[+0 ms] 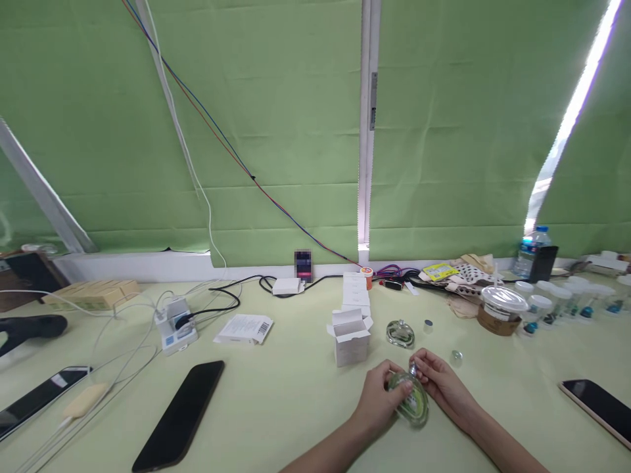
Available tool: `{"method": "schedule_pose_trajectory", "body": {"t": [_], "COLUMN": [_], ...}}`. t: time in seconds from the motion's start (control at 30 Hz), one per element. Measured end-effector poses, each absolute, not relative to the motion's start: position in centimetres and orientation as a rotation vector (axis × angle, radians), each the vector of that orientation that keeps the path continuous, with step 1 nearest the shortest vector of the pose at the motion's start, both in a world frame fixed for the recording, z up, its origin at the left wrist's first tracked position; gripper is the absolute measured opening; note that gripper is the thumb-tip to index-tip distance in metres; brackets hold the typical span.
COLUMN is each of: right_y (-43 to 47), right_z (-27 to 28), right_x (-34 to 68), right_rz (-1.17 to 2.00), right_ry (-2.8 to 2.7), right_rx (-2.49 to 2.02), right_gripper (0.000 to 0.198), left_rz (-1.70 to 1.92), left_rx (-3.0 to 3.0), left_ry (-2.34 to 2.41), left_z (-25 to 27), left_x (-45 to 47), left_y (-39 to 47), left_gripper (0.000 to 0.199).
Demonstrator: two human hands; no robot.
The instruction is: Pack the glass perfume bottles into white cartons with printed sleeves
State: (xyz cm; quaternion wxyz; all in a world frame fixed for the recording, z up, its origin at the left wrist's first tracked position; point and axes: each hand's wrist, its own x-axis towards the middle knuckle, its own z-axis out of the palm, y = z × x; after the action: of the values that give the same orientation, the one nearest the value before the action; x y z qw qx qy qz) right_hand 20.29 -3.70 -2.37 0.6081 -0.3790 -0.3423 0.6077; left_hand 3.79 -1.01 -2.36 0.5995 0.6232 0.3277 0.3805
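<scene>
- Head view: a green covering [286,118] spans the background, with pale upright strips between its panels.
- Below it stretches a pale yellow-green table [276,407], its far side crowded with cables, boxes and containers.
- A dark phone [180,414] lies flat on the table, well to the left of the hands; another phone [601,404] lies near the right edge.
- The left hand [377,397] holds a glass bottle around its side, thumb laid across the front.
- The right hand [444,384] has thumb and fingers brought together in a narrow pinch on the silver top of that bottle; how firmly they press, I cannot tell.
- A lidded tub [500,309] with a brown sleeve stands toward the back right, beside a group of white-capped jars [542,305].
- An open white box [351,345] stands upright beyond the left hand, flaps raised, in front of more white boxes [355,289].
- The green-tinted glass bottle [417,407] is tilted between the two hands, near the front of the table.
- A second glass bottle [400,334] rests just beyond the hands, right of the open box.
- The silver top [413,369] sits at the held bottle's upper end.
- A small grey cylinder [428,325] stands near the second bottle.
- A clear, shiny piece [457,356] lies by itself beyond the right hand.
</scene>
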Motion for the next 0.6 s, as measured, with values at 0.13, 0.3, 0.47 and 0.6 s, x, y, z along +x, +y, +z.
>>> {"method": "schedule_pose_trajectory", "body": {"t": [0.13, 0.3, 0.47, 0.6], "right_y": [-3.65, -3.69, -3.82, -3.98], "right_z": [-2.6, -2.47, -2.19, -2.15], "right_x": [20.33, 20.29, 20.24, 20.26], "right_rz": [1.384, 1.351, 1.301, 1.211], "right_ry": [-0.809, -0.849, -0.906, -0.974], "right_rx": [-0.903, -0.944, -0.978, -1.031], "right_gripper": [0.025, 0.026, 0.024, 0.024], "left_rz": [0.883, 0.883, 0.88, 0.879], "left_rx": [1.461, 1.468, 1.493, 1.557], "left_ry": [0.781, 0.804, 0.797, 0.794], "left_z": [-2.42, -2.4, -2.32, -2.54], "left_x": [3.81, 3.82, 3.57, 3.33], "left_y": [-0.98, -1.07, -1.15, -1.1], "left_gripper": [0.028, 0.026, 0.025, 0.023]}}
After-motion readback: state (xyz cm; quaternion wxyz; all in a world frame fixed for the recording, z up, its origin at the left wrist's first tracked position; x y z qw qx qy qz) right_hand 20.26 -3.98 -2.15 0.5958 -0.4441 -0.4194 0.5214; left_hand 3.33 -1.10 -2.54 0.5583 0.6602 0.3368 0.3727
